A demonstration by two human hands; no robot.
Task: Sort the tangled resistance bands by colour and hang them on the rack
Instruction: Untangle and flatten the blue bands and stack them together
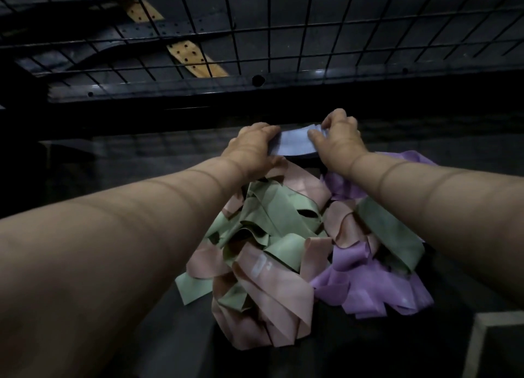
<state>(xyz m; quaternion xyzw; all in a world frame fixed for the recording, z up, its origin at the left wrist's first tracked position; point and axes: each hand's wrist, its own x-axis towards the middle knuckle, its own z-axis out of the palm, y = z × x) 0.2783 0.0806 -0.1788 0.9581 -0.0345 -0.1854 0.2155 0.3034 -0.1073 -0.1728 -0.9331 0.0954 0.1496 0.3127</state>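
Observation:
A tangled heap of flat resistance bands lies on a dark surface: green bands (272, 216) in the middle, pink bands (269, 298) at the front, purple bands (377, 289) on the right. Beyond the heap, a blue band (295, 142) is stretched between both hands. My left hand (252, 145) grips its left end and my right hand (340, 139) pinches its right end, thumb on top. The black wire-grid rack (283, 37) stands just behind the hands, with a dark bar (170, 89) along its lower edge.
Tan perforated strips (195, 61) show through the grid at the upper left. A pale wooden frame corner (482, 346) sits at the bottom right. The scene is dim, and the surface around the heap is dark.

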